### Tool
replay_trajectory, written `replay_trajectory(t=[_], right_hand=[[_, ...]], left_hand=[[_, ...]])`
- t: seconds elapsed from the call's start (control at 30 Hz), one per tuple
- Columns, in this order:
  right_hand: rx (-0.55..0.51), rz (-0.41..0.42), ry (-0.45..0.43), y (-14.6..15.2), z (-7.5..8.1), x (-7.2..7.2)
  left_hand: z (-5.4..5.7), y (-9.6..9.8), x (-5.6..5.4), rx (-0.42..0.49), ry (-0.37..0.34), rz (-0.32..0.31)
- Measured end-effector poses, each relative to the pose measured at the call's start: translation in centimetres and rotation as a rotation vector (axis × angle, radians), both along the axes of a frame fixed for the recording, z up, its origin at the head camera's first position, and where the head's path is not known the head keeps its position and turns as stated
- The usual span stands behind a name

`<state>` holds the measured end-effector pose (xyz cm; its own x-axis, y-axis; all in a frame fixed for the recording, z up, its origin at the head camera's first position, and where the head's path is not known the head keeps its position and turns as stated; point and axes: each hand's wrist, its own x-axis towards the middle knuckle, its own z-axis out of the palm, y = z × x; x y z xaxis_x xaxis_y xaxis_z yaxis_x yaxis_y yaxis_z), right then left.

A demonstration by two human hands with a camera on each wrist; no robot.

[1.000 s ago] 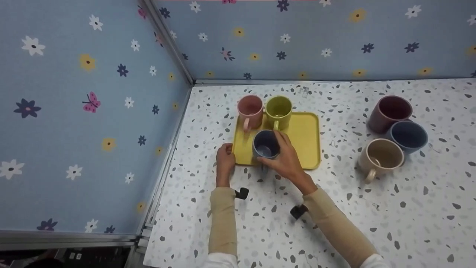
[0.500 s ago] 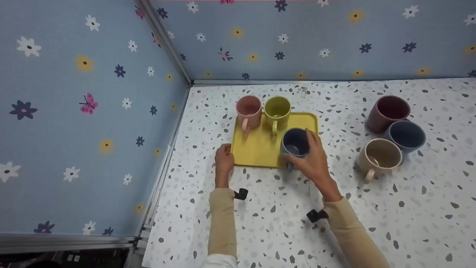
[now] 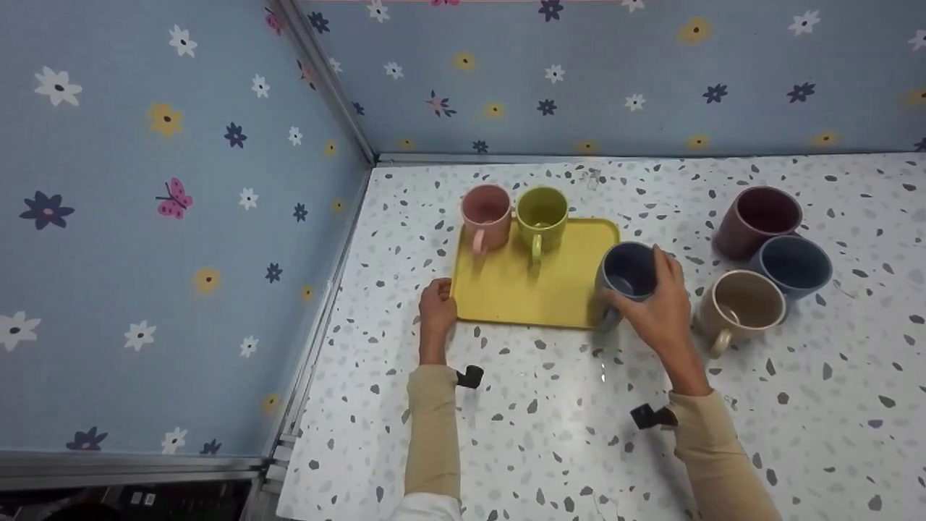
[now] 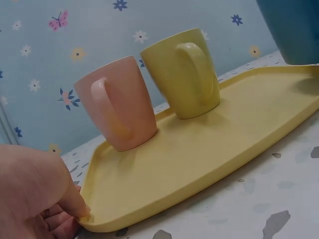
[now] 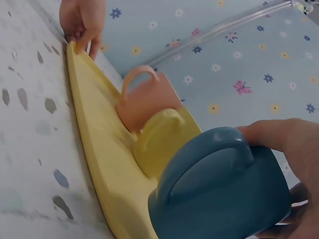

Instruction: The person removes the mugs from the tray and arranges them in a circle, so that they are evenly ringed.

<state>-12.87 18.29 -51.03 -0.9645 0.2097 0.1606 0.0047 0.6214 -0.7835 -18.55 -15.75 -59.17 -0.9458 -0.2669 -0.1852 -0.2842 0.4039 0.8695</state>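
Note:
My right hand (image 3: 660, 302) grips a blue mug (image 3: 615, 289) by its sides, thumb and fingers round its body. That mug hangs over the right edge of a yellow tray (image 3: 535, 293); in the left wrist view its base looks raised above the tray. The mug's handle (image 5: 199, 154) points toward the near side. My left hand (image 3: 438, 315) pinches the tray's near left edge, thumb on the rim and fingers curled beneath. A pink mug (image 4: 122, 109) and a yellow-green mug (image 4: 182, 74) stand upright along the tray's far side, handles toward me.
To the right, a dark red mug (image 3: 756, 224), another blue mug (image 3: 792, 264) and a beige mug (image 3: 738, 307) stand close together on the speckled table (image 3: 535, 449). Flower-patterned walls (image 3: 579, 79) border the back and left sides.
My right hand has carried the blue mug rightward, from the tray's near middle to its right edge. The left hand, the tray and the other mugs stay where they were.

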Motion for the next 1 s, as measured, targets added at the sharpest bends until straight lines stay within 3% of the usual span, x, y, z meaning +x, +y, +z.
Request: replay_trajectory(t=[0.27, 0.6, 1.0], right_hand=[[0.010, -0.022, -0.098, 1.9, 0.8, 0.0], [0.049, -0.042, -0.109, 2.5, 1.0, -0.2], [0.177, -0.046, -0.126, 3.1, 1.2, -0.5]], left_hand=[[0.1, 0.1, -0.2, -0.016, -0.056, -0.019], [0.1, 0.2, 0.0, -0.009, -0.072, 0.003], [0.2, 0.1, 0.0, -0.001, -0.061, -0.004]])
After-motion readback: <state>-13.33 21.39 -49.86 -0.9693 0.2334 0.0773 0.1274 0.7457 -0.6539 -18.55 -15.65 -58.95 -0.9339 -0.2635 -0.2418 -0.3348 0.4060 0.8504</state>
